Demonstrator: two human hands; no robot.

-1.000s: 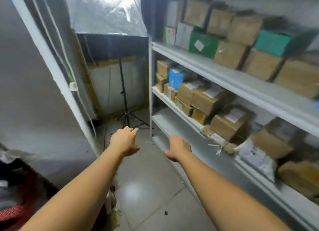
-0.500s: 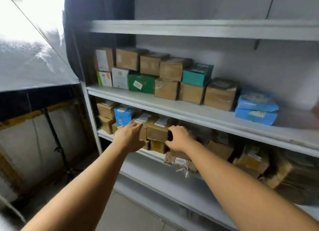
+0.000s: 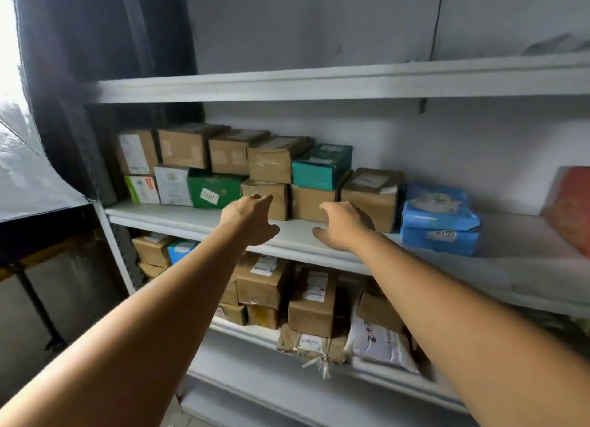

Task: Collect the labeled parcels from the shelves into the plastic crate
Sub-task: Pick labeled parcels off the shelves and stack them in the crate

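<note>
We hold our left hand (image 3: pixel 247 220) and right hand (image 3: pixel 343 227) out over the middle shelf (image 3: pixel 178 215), fingers (image 3: pixel 262 199) spread apart and gripping nothing, right in front of two brown parcels (image 3: pixel 306 203) standing side by side; we cannot tell whether they touch. A labeled green box (image 3: pixel 212 192) sits to their left, a blue packet (image 3: pixel 439 219) to their right, and more labeled parcels (image 3: pixel 314 302) crowd the shelf below.

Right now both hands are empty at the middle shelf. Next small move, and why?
Probably raise both hands slightly and close them on the teal box. The left hand and right hand are open and empty in front of the lower brown boxes, and those carry other boxes, so pulling one first may topple the stack.
</note>
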